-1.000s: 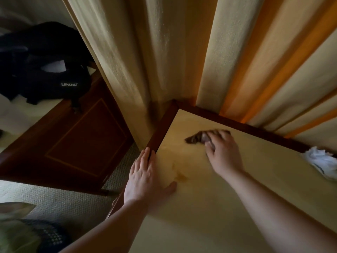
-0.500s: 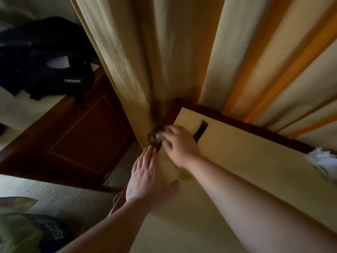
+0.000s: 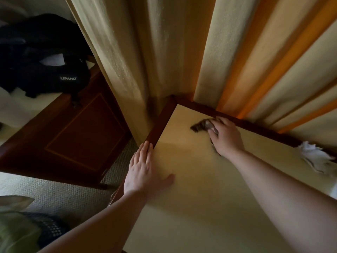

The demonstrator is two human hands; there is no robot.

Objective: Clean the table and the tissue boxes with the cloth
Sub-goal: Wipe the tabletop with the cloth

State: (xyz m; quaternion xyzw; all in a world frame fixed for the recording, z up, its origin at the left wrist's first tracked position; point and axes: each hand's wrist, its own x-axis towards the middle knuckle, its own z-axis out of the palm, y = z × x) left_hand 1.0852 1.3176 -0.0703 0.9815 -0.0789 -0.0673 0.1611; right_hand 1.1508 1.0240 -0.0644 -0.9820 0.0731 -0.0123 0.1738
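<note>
The table (image 3: 191,207) has a pale yellow top and a dark wood border. My right hand (image 3: 226,137) presses a dark brown cloth (image 3: 199,126) flat on the top near the far edge, and the cloth sticks out to the left of my fingers. My left hand (image 3: 144,172) lies flat, fingers together, on the table's left edge, holding nothing. White tissue (image 3: 313,157) pokes up at the right edge of the view; the box under it is hidden.
Cream and orange curtains (image 3: 182,52) hang right behind the table's far edge and corner. A dark wood cabinet (image 3: 73,134) with a black bag (image 3: 45,57) on it stands to the left, across a strip of carpet (image 3: 63,194).
My right hand has swept the cloth from the table's left corner edge back to the right along the far edge. My left hand has stayed in place.
</note>
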